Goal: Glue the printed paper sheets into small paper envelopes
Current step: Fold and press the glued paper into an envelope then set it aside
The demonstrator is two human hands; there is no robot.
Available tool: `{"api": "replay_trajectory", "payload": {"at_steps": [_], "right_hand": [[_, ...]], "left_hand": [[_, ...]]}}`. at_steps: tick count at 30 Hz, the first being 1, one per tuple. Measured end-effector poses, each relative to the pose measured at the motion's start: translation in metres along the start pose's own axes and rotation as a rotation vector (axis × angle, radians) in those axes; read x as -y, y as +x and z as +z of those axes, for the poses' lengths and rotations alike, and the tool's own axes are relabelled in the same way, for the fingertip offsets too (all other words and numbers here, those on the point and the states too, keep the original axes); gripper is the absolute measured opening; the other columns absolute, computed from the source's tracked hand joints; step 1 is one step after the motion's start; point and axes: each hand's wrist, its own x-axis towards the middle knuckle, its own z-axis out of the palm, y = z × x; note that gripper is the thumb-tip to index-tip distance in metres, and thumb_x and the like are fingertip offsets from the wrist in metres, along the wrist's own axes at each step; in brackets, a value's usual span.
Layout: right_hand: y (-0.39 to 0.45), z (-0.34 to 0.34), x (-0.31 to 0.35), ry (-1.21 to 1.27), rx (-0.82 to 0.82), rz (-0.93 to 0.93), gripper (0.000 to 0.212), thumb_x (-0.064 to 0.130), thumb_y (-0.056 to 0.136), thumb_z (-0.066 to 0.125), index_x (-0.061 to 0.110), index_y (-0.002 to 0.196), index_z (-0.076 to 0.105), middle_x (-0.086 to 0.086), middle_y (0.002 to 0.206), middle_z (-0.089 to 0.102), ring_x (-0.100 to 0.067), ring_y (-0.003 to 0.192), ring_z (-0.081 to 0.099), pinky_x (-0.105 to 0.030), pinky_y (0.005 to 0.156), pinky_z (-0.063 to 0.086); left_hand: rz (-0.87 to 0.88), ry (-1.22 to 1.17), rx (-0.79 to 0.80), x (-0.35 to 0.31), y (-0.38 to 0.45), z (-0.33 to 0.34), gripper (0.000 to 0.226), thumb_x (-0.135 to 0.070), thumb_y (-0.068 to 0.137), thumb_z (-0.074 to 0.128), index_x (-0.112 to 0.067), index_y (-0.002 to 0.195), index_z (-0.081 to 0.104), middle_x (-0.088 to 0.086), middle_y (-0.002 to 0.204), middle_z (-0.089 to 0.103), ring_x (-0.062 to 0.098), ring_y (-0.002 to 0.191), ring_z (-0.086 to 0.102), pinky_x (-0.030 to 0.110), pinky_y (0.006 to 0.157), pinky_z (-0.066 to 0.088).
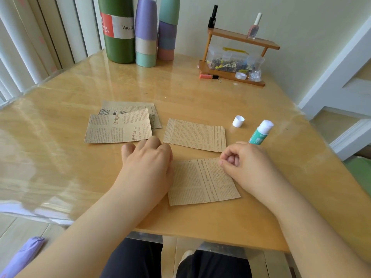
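Left hand point(147, 157) lies flat, fingers relaxed, pinning left edge of near sheet point(202, 182) against desk point(60, 157), likely to stop sliding. Right hand point(244, 159), fingers curled, grip pinching sheet's top right corner, glue stick point(261, 132) tucked in same hand. Second folded sheet point(194, 135) just beyond. Paper stack point(120, 125) left. Cap point(238, 121) off, nothing blocking.

A tan printed sheet point(202, 181) lies flat near the table's front edge. Just beyond it lies a second piece point(194, 135), with an overlapping pile of sheets point(120, 125) to its left. An uncapped green-and-white glue stick point(261, 133) stands tilted at the right, its white cap point(238, 121) lying apart.
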Motion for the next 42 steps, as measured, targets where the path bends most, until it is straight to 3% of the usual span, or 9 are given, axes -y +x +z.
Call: {"api": "replay_trajectory", "payload": {"at_steps": [4,6,8,13,24,29,31,35,42], "right_hand": [[-0.019,0.004,0.018,0.013,0.115,-0.208,0.035,0.029,0.086,0.066,0.023,0.12,0.06,0.018,0.115,0.051,0.004,0.105,0.048,-0.008,0.093,0.033],[-0.03,0.012,0.026,-0.036,0.255,-0.276,0.053,0.034,0.093,0.053,0.024,0.143,0.038,0.017,0.147,0.033,0.003,0.135,0.026,-0.015,0.112,0.018],[-0.038,0.019,0.027,-0.117,0.384,-0.303,0.062,0.048,0.095,0.029,0.025,0.151,0.012,0.017,0.157,0.005,0.007,0.141,-0.003,-0.017,0.116,-0.001],[-0.044,0.017,0.02,-0.271,0.482,-0.268,0.074,0.062,0.081,-0.009,0.03,0.147,-0.018,0.02,0.152,-0.027,0.01,0.133,-0.03,-0.024,0.116,-0.013],[-0.042,0.002,-0.005,-0.348,0.503,-0.111,0.072,0.062,0.083,-0.004,0.031,0.144,-0.026,0.021,0.149,-0.033,0.009,0.132,-0.032,-0.029,0.117,-0.013],[-0.04,-0.002,0.0,-0.236,0.398,-0.111,0.073,0.062,0.089,0.02,0.032,0.15,-0.01,0.024,0.153,-0.017,0.011,0.136,-0.021,-0.026,0.118,-0.008],[-0.039,-0.002,0.009,-0.176,0.365,-0.154,0.069,0.054,0.094,0.023,0.032,0.149,-0.011,0.024,0.153,-0.018,0.012,0.135,-0.022,-0.023,0.116,-0.009],[-0.039,0.011,0.024,-0.174,0.415,-0.242,0.074,0.058,0.08,-0.004,0.031,0.148,-0.016,0.021,0.153,-0.025,0.011,0.133,-0.028,-0.028,0.118,-0.009],[-0.042,0.025,0.021,-0.312,0.405,-0.235,0.078,0.052,0.074,-0.016,0.025,0.148,-0.019,0.013,0.153,-0.028,0.003,0.136,-0.029,-0.029,0.117,-0.013]], "left_hand": [[0.186,0.005,0.024,-0.017,-0.02,-0.005,0.04,-0.027,0.081,0.042,-0.006,0.109,0.063,0.007,0.105,0.065,0.026,0.091,0.066,0.048,0.09,0.044],[0.222,0.031,0.181,-0.025,-0.029,-0.001,0.062,-0.034,0.087,0.021,-0.002,0.132,0.049,0.011,0.136,0.051,0.025,0.121,0.054,0.052,0.101,0.035],[0.228,0.09,0.23,-0.024,-0.037,0.005,0.063,-0.037,0.092,0.017,-0.002,0.137,0.045,0.011,0.141,0.044,0.021,0.13,0.042,0.053,0.102,0.037],[0.25,0.11,0.24,-0.017,-0.045,0.01,0.059,-0.041,0.096,0.024,-0.003,0.131,0.051,0.01,0.137,0.05,0.024,0.126,0.047,0.058,0.09,0.046],[0.242,0.249,0.262,0.012,-0.047,0.009,0.068,-0.05,0.099,0.013,-0.005,0.133,0.05,0.009,0.139,0.048,0.024,0.128,0.045,0.056,0.099,0.027],[0.245,0.229,0.281,0.005,-0.042,0.0,0.066,-0.047,0.099,0.013,-0.005,0.133,0.05,0.009,0.142,0.045,0.025,0.131,0.04,0.054,0.099,0.019],[0.232,0.19,0.299,-0.006,-0.037,-0.008,0.067,-0.045,0.097,0.007,-0.006,0.141,0.038,0.009,0.15,0.031,0.024,0.138,0.027,0.055,0.11,0.016],[0.234,0.099,0.35,-0.022,-0.031,-0.005,0.081,-0.05,0.071,-0.025,-0.017,0.145,-0.023,-0.002,0.151,-0.029,0.012,0.138,-0.028,0.044,0.114,-0.014],[0.243,0.136,0.392,-0.022,-0.032,0.004,0.081,-0.047,0.066,-0.03,-0.017,0.142,-0.026,0.0,0.151,-0.029,0.014,0.138,-0.028,0.042,0.115,-0.013]]}}
